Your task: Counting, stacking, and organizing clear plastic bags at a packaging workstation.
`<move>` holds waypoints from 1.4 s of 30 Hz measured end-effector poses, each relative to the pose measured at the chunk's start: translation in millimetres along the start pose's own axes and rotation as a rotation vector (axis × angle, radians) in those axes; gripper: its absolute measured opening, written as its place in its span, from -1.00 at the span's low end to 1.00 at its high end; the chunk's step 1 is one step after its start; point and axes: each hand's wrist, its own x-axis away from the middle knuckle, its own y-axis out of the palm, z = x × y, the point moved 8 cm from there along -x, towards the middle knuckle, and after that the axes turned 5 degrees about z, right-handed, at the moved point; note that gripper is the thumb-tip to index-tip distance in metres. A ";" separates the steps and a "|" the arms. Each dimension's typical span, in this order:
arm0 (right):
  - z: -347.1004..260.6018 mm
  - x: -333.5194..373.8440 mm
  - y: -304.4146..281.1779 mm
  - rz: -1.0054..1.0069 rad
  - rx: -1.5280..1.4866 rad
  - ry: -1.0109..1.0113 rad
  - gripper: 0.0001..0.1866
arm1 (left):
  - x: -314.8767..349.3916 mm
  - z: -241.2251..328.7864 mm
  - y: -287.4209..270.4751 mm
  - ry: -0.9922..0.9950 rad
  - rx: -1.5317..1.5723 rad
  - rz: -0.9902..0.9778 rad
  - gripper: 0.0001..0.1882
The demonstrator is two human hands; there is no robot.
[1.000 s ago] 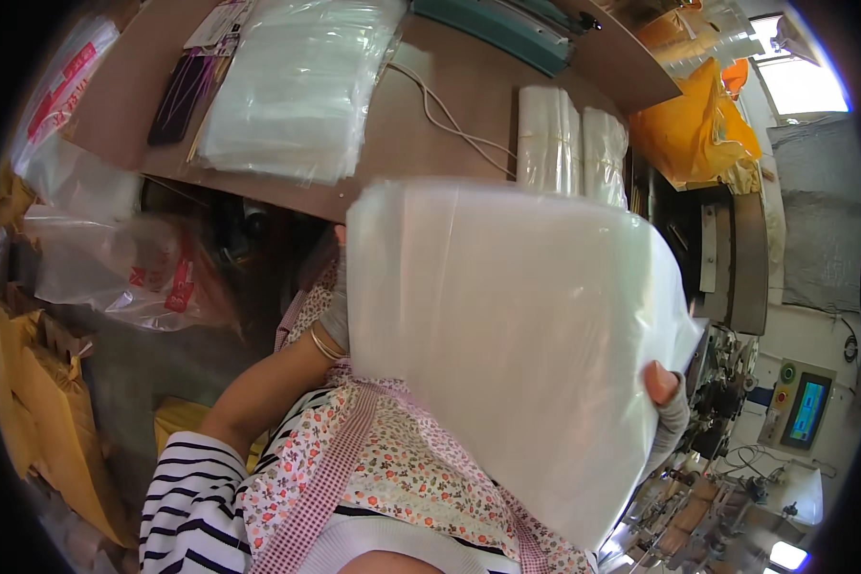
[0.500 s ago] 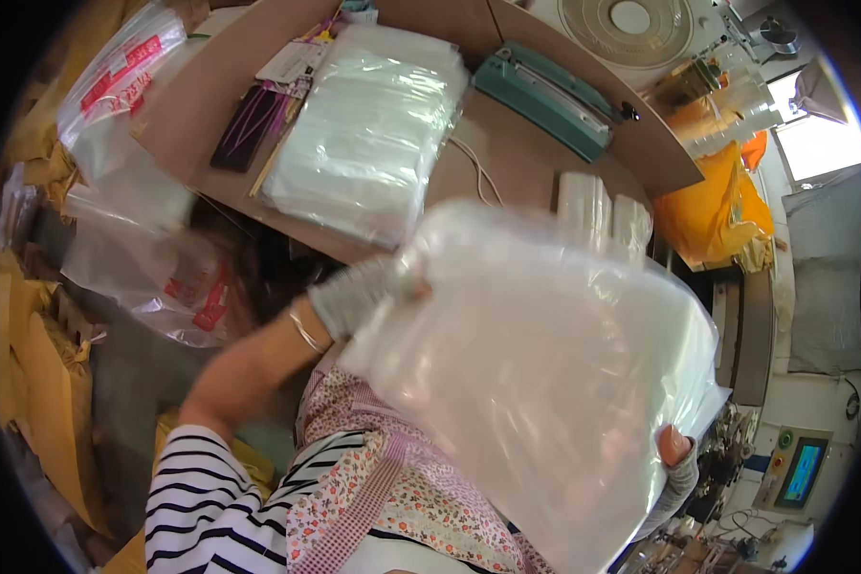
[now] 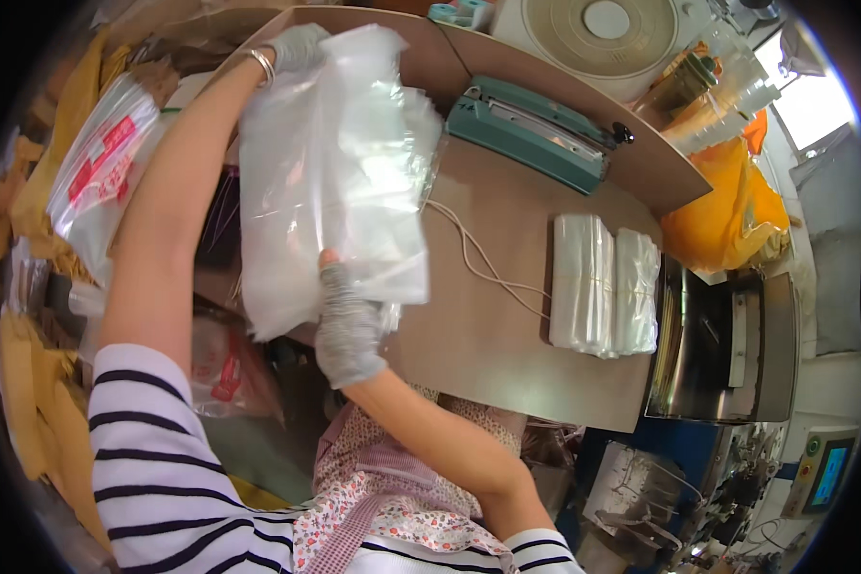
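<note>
A stack of clear plastic bags (image 3: 287, 182) spans the space between my two hands over the left part of the brown table. At the stack's far edge, my left hand (image 3: 299, 48), in a grey glove, is closed on the plastic, its fingers partly blurred. My right hand (image 3: 347, 320), gloved in grey with a bare thumb tip, grips the near edge. Its thumb lies on top and the other fingers are hidden. More clear bags (image 3: 421, 124) show behind at the right, their edges fanned; where one pile ends and the other begins I cannot tell.
A green bag sealer (image 3: 531, 134) stands along the table's (image 3: 507, 373) raised back edge. Two banded bundles of clear bags (image 3: 584, 287) lie at the right, a white cord (image 3: 478, 253) beside them. Red-printed plastic bags (image 3: 105, 167) sit left; a yellow sack (image 3: 727, 210) is far right.
The large plastic sheaf has swung from over my lap at the right to the far left of the table. Both hands moved with it, uncovering the table's middle and the banded bundles.
</note>
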 end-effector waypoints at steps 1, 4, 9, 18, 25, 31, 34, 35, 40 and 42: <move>24.7 -17.0 -6.6 0.004 0.009 0.082 -0.58 | -10.5 5.3 16.6 0.022 0.001 -0.009 -0.78; 74.5 -39.5 -33.2 -0.023 0.024 0.358 -0.58 | -13.5 -16.1 68.8 -0.068 -0.054 0.040 -0.74; 81.3 -20.7 -41.6 -0.003 0.118 0.566 -0.62 | -15.6 -44.5 128.5 -0.222 -0.862 -0.469 -0.63; 58.5 -6.9 -53.9 -0.129 0.121 0.725 -0.50 | -26.0 24.0 110.1 -0.386 -0.572 0.045 -0.47; -210.7 -26.3 -112.6 -0.081 1.383 -1.142 -0.44 | 38.7 90.5 66.8 -0.085 0.164 0.466 -0.57; -265.3 -123.0 -196.0 0.474 1.910 -0.581 -0.21 | 63.1 326.1 174.7 -0.195 0.837 -0.229 -0.59; -233.5 -123.9 -186.0 0.183 1.417 -0.427 -0.24 | 81.7 392.7 211.5 -0.732 1.714 -0.608 -0.57; -219.6 -117.9 -180.1 0.195 1.433 -0.506 -0.40 | 80.3 388.8 214.8 -0.730 1.715 -0.562 -0.57; -210.4 -71.3 -161.2 -0.130 1.122 -0.740 -0.72 | 103.9 411.7 222.9 -0.745 2.059 -0.649 -0.55; -215.1 -45.5 -151.1 -0.096 1.342 -0.773 -0.74 | 115.4 406.5 213.0 -0.662 2.030 -0.451 -0.57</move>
